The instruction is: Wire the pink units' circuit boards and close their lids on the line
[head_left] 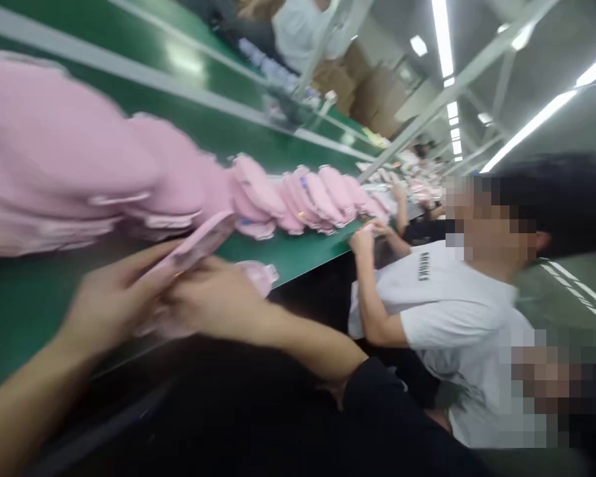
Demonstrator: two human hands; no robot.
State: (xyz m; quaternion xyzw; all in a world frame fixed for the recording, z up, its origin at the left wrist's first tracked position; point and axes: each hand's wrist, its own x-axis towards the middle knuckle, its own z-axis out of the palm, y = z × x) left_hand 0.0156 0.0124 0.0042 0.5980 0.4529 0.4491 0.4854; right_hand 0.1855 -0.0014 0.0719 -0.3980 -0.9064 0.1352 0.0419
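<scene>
Pink oval piece (201, 244) held up at the near edge of a green workbench (298, 255).
From the left: stacked pink pieces (54, 126), the left hand (104, 298) clamped on the piece, the right hand (218, 295) against it, grip too blurred to tell, a white-shirted co-worker (451, 298).

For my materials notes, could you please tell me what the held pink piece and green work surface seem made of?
Held pink piece: fabric or soft plastic, perhaps, from its smooth, dull look; blur leaves this open. Green work surface: probably coated or plastic, glossy by its bright reflection.
</scene>
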